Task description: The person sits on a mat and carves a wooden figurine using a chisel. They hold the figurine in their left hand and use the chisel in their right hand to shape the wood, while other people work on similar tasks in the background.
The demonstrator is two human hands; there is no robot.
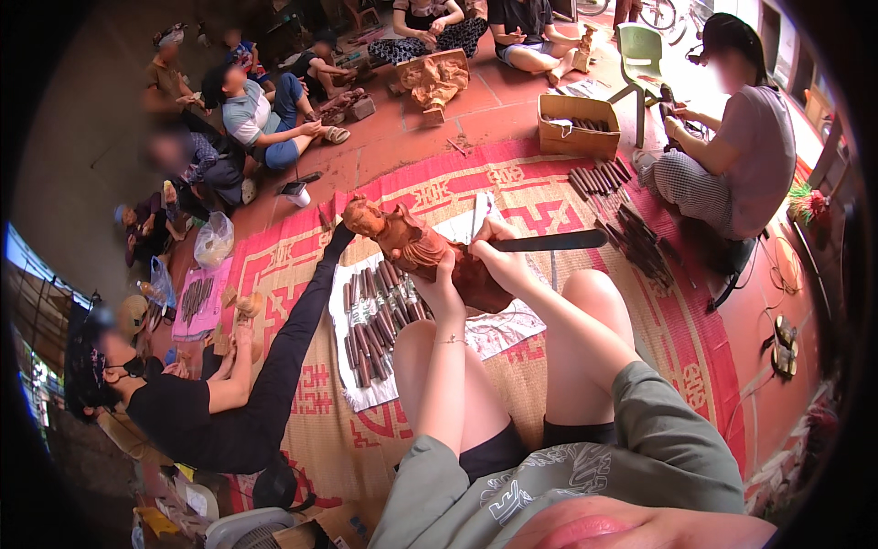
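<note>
A reddish-brown carved wooden figure (416, 240) lies tilted above my lap, its head toward the upper left. Under its middle, my left hand (443, 295) is closed around the wood. Against the figure's right side, my right hand (499, 256) is closed on a carving tool (558, 242). The tool's long dark handle sticks out to the right; its working end is hidden by my fingers and the figure. Below the figure, several dark-handled carving tools (370, 334) lie in rows on a white cloth (373, 395).
A red and straw patterned mat (512, 375) covers the floor. More carving tools (631, 242) lie on it at right, near a cardboard box (578, 139). Co-workers sit close by at left (197, 403) and right (741, 151); others sit farther back near a carved piece (434, 84).
</note>
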